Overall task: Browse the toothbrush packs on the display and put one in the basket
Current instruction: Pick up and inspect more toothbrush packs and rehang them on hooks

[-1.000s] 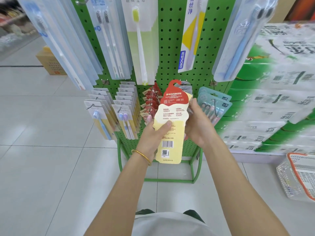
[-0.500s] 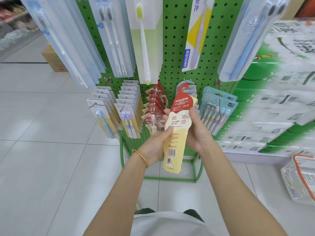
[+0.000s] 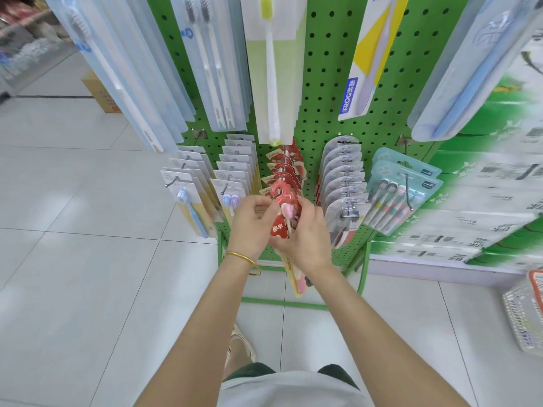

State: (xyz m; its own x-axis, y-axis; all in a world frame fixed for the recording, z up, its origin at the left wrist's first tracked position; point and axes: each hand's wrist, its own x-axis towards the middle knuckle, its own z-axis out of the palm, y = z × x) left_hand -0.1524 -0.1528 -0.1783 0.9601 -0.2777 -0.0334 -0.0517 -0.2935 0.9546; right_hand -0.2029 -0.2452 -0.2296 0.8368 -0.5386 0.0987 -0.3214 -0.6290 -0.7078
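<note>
Mid-browse, by the look of it. Red toothbrush pack (image 3: 282, 201) clamped between both sets of fingers (image 3: 263, 204): left hand (image 3: 254, 224) pinching its left edge, right hand (image 3: 305, 236) curled round the right side. Hanger loop up at the front of the red row (image 3: 286, 168) on the green display (image 3: 323, 83), just beyond the fingers. Being hung up or lifted off? Cannot tell. Basket step seemingly not yet done: basket (image 3: 526, 312) down on the floor (image 3: 88, 259), well off to the right of the fingers, only a corner showing, contents impossible to make out.
</note>
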